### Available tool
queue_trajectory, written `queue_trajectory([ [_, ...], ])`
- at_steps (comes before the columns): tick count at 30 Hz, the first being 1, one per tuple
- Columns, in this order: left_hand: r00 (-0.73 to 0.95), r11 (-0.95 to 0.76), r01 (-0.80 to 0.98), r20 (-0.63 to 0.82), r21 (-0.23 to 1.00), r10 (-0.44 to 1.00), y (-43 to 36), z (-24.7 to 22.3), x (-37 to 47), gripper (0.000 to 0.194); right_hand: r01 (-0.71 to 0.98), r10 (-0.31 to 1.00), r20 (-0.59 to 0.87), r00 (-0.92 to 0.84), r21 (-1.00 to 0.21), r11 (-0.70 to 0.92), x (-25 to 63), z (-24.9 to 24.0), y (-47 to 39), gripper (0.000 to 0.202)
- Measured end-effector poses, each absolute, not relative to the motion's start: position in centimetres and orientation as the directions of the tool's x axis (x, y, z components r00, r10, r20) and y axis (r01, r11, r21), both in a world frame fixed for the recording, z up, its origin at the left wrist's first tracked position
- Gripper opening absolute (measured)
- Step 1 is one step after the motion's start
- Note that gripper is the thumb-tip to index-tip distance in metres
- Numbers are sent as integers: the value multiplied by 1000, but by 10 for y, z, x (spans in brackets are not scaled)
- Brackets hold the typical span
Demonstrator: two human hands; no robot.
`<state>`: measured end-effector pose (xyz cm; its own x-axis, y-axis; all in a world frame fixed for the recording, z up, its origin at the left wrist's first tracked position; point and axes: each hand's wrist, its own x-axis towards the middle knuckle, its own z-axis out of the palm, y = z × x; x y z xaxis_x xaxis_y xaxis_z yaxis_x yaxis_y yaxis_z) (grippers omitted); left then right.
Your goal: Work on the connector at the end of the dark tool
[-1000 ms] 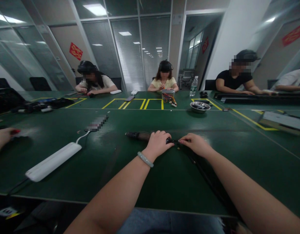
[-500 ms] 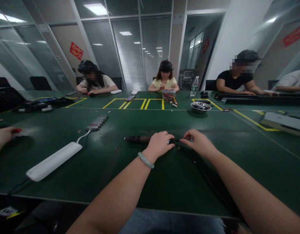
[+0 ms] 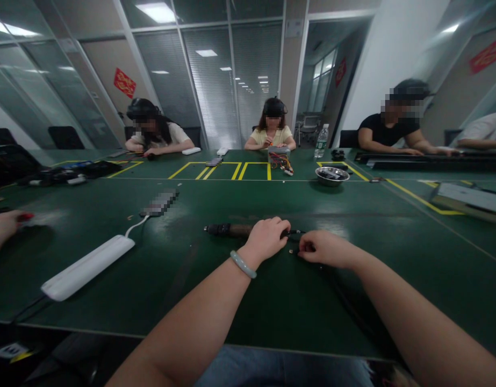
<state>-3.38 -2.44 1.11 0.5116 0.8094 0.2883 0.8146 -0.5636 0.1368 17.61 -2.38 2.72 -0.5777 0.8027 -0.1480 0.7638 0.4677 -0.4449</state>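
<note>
A dark, slim electric screwdriver [image 3: 220, 230] lies on the green table, its tip pointing left. My left hand [image 3: 267, 236], with a pale bangle at the wrist, is wrapped around its rear end. A short black lead [image 3: 296, 231] sticks out to the right of those fingers. My right hand [image 3: 322, 248] is closed just beside it, pinching a black cable plug [image 3: 295, 251] whose metal end faces left. The cable's dark length trails toward the table's front edge, partly lost against the dark surface.
Left of me lie a white power strip [image 3: 88, 267] and a phone [image 3: 161, 203] on a white cord. Another person's hand [image 3: 6, 228] reaches in at the left edge. Farther back are a metal bowl [image 3: 331, 176], a water bottle [image 3: 321, 141] and a box with coloured wires [image 3: 280, 156].
My right hand has moved slightly down, away from the screwdriver's rear lead, and the plug now shows separately in its fingers. My left hand stays on the screwdriver.
</note>
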Motion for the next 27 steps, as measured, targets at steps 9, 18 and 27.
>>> queue_trajectory([
  [9, 516, -556, 814, 232, 167, 825, -24, 14, -34, 17, 663, 857, -46, -514, -655, 362, 176, 15, -14, 15],
  [18, 506, -549, 820, 244, 163, 827, -24, 16, -34, 17, 679, 866, -80, -494, -657, 327, 180, 9, -9, 16],
  [27, 539, -602, 776, 296, 189, 788, -26, 13, -38, 13, 729, 843, -90, -530, -557, 398, 180, 13, -12, 15],
])
